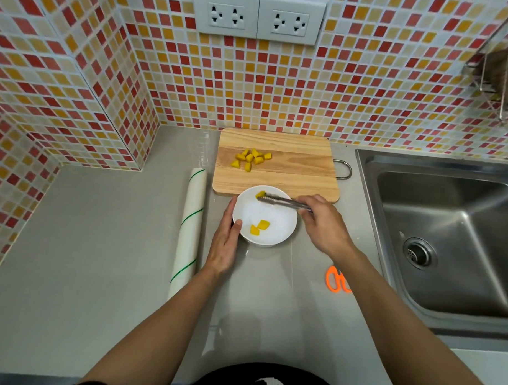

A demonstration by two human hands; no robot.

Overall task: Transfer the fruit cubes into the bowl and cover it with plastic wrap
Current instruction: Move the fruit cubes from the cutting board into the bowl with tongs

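While tongs (pixel 284 203) hover, bowl (pixel 277 236) holds two fruit cubes (pixel 259 227).

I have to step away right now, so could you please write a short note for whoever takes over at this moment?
Left hand: open, steadying the white bowl by its rim.
Right hand: grip shut on the metal tongs, whose tips hold a fruit cube over the bowl.
Done: two cubes lie in the bowl.
Left: about eight cubes remain on the cutting board. Then cover the bowl using the plastic wrap roll at its left; orange scissors lie at its right.
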